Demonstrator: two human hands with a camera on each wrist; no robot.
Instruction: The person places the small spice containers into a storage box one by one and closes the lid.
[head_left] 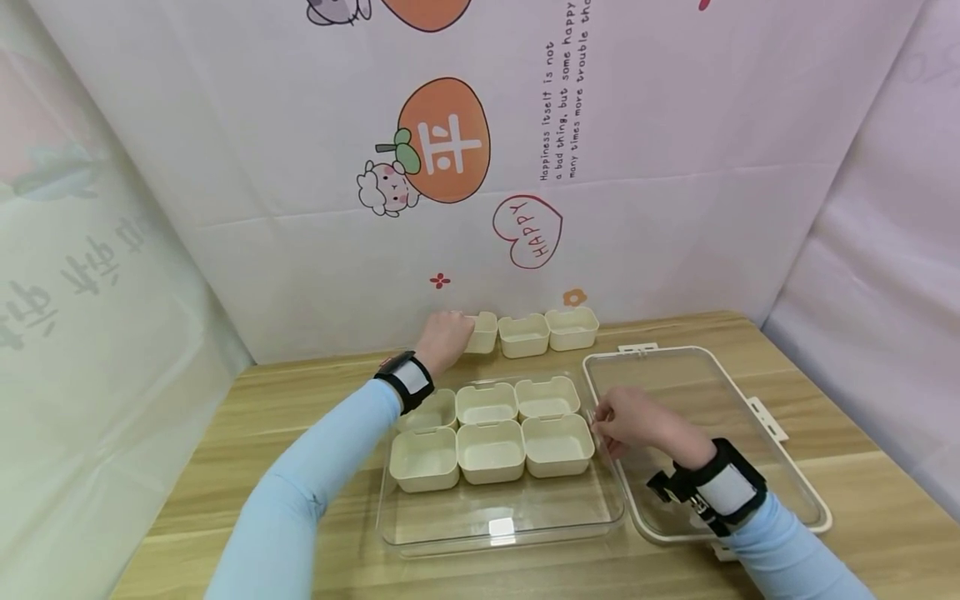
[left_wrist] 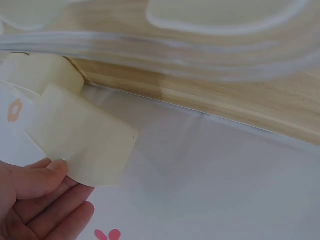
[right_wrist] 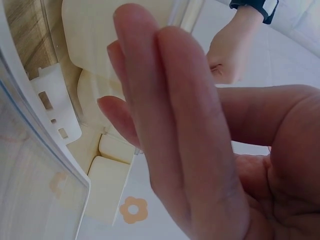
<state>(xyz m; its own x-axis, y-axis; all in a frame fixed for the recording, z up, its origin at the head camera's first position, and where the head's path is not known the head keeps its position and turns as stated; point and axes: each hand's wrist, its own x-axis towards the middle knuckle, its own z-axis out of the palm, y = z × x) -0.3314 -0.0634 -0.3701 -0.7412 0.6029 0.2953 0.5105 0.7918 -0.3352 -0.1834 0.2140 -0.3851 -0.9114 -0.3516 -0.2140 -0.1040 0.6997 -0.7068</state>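
Observation:
My left hand (head_left: 444, 340) is at the back of the table and pinches a small cream box (head_left: 483, 335) between thumb and fingers. In the left wrist view that cream box (left_wrist: 90, 140) is tilted, with the thumb on its rim. Several similar open boxes (head_left: 491, 454) stand in two rows inside a clear plastic bin (head_left: 442, 543). At the bin's right wall is my right hand (head_left: 633, 417). In the right wrist view, the fingers (right_wrist: 165, 115) look nearly straight and the thumb is apart; whether they touch the wall cannot be told.
Two more cream boxes (head_left: 524, 336) stand against the back cloth (head_left: 660, 242), right of the held one. A clear lid (head_left: 697, 379) with a white rim and clips lies right of the bin, under my right forearm. Wooden tabletop (head_left: 300, 400) shows left of the bin.

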